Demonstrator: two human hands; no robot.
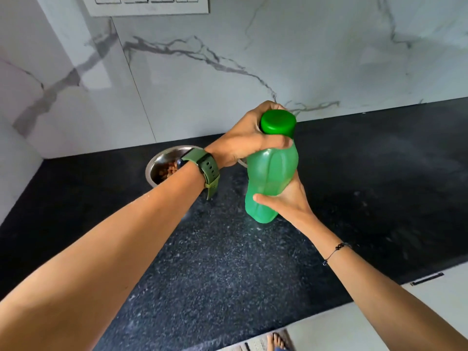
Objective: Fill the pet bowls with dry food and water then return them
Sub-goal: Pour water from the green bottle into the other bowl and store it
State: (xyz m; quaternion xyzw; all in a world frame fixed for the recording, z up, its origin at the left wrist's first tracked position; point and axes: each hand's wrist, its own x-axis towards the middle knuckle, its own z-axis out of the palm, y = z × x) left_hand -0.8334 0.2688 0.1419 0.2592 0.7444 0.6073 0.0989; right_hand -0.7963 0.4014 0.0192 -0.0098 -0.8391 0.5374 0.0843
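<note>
Left hand (249, 138) curls its fingers around the dark green cap (278, 122), right hand (288, 196) clamps the green water bottle (271, 173) lower down; steel bowl (164, 164) of kibble sits behind the left wrist.

No readable text, brand, number or sign anywhere. The green bottle (271, 173) is plain on body and cap, with no label showing. The switch panel (149, 5) on the wall up and left of the bottle has blank white rockers, and the watch (202, 168) left of the bottle shows only its strap side, no digits to read.
</note>
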